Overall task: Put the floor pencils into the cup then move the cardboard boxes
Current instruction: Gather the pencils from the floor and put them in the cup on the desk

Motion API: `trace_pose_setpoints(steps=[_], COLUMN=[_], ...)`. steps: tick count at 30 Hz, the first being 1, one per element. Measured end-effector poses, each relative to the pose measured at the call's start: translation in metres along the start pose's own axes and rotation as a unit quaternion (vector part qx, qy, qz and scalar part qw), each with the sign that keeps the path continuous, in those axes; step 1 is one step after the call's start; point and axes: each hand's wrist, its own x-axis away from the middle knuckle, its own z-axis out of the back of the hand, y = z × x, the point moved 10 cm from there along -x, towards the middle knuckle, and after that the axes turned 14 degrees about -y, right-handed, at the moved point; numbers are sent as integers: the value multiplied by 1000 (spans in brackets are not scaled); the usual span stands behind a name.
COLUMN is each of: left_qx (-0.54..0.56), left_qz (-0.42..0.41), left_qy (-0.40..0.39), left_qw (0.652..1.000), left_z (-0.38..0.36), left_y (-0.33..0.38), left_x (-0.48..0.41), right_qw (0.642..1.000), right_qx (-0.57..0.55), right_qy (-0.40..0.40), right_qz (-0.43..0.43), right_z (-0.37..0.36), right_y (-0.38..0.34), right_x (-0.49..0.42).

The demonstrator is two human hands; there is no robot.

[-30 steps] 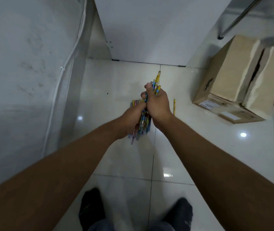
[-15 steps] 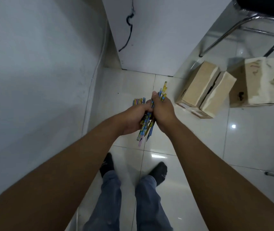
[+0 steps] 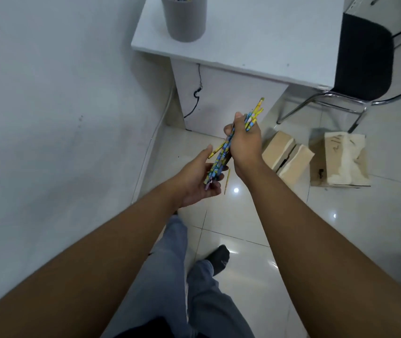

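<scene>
1. Pencils [image 3: 221, 158] are clenched as a bundle in the right hand [image 3: 244, 142], held in the air.
2. Their lower ends are cradled by the left hand [image 3: 192, 184], whose fingers are loosely spread.
3. A grey cup [image 3: 186, 20] is seen on the white desk [image 3: 267, 40].
4. One cardboard box [image 3: 277, 150] and a second cardboard box [image 3: 341, 159] are set on the floor.

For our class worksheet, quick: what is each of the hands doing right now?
Left hand: open, palm up under the lower ends of the bundle of blue-and-yellow patterned pencils.
Right hand: closed around the same bundle, holding it.
</scene>
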Motion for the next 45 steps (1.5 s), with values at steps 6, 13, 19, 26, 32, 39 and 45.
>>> trace_pose_setpoints(steps=[6,13,19,26,32,39,45], left_qx=[2,17,-31,-107,38,97,129], left_qz=[46,16,33,88,14,-31,-72], left_qy=[-32,-33,6,48,82,68,87], left_qw=[998,999,999,989,996,992,985], left_z=[-18,-24,-3,23,19,-12,-14], left_y=[39,124,190,238,271,304,344], left_x=[13,13,8,4,-11,-26,-18], right_qw=[999,978,975,979,965,950,954], right_qx=[-30,-164,-99,-160,-155,16,39], right_qy=[-26,-120,-183,-118,-182,-285,-291], right_qz=[-19,-38,-73,-45,-109,-129,-63], right_z=[-7,-53,-101,-112,-128,-122,-122], right_y=[-33,-69,-91,-126,-127,-169,-234], right_x=[-22,-65,-104,-154,-166,-184,-225])
